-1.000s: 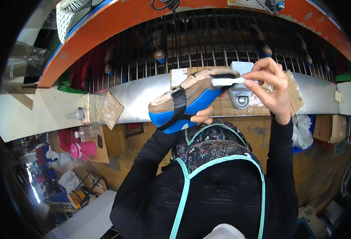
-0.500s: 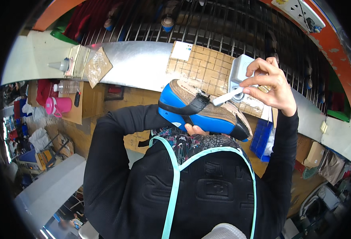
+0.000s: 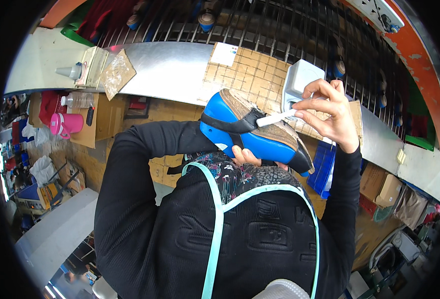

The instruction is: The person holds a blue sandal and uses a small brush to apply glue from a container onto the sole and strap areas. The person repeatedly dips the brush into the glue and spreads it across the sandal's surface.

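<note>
A blue shoe last (image 3: 275, 144) lies on its side in front of my chest, with a cork footbed (image 3: 240, 105) on the face away from me. Black straps (image 3: 225, 122) wrap around it. My left hand (image 3: 246, 156) grips it from below; its fingertips show at the near side and the rest is hidden. Between the thumb and fingers of my right hand (image 3: 332, 114) is a slim white brush-like stick (image 3: 274, 118). Its tip touches the black strap end at the cork edge. Just behind that hand stands a white container (image 3: 305, 77).
A metal worktop (image 3: 165, 70) carries a taped cardboard sheet (image 3: 250, 70) with a white card. Beyond runs a rack of metal bars (image 3: 265, 30) with more lasts. A pink jug (image 3: 63, 124) stands at left, a blue crate (image 3: 324, 167) at right below the worktop.
My right hand has come slightly left and down, bringing the white stick's tip from over the cork onto the strap end. The last has tilted a little. The view has shifted slightly.
</note>
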`<move>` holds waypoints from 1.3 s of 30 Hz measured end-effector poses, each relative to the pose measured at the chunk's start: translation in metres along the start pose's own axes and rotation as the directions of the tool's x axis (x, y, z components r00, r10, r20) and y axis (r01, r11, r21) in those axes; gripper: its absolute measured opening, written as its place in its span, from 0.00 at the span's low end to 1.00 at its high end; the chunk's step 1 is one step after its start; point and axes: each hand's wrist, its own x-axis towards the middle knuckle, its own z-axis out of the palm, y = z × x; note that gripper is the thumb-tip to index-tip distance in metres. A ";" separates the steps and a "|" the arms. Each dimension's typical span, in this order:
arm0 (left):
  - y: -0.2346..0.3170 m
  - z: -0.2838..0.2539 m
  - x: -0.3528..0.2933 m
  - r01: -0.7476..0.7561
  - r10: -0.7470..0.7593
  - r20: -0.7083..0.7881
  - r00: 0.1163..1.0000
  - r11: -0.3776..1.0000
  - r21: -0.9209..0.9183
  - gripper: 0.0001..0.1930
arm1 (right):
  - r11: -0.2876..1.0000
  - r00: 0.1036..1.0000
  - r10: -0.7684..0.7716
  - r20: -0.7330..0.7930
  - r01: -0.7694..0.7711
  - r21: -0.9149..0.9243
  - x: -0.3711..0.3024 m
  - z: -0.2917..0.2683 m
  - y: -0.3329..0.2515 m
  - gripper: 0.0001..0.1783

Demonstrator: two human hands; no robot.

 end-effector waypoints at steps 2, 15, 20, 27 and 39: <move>-0.002 -0.001 0.000 -0.002 0.002 -0.004 1.000 1.000 -0.007 0.49 | 1.000 0.999 0.022 -0.029 -0.022 0.003 -0.006 0.004 -0.004 0.10; -0.011 -0.008 0.001 -0.005 0.005 0.000 1.000 1.000 -0.009 0.49 | 0.957 0.960 0.107 -0.257 -0.170 -0.235 -0.046 0.023 -0.055 0.12; -0.013 -0.010 0.002 -0.003 0.003 -0.009 1.000 1.000 0.002 0.49 | 0.936 0.955 0.107 -0.278 -0.191 -0.295 -0.055 0.025 -0.066 0.14; -0.015 -0.012 0.002 -0.001 0.001 -0.014 1.000 1.000 0.020 0.49 | 0.911 0.892 0.225 -0.392 -0.335 -0.240 -0.063 0.034 -0.067 0.14; -0.015 -0.014 0.005 -0.012 0.013 -0.017 1.000 0.999 0.041 0.49 | 0.960 0.950 0.229 -0.212 -0.256 -0.110 -0.067 0.021 -0.055 0.11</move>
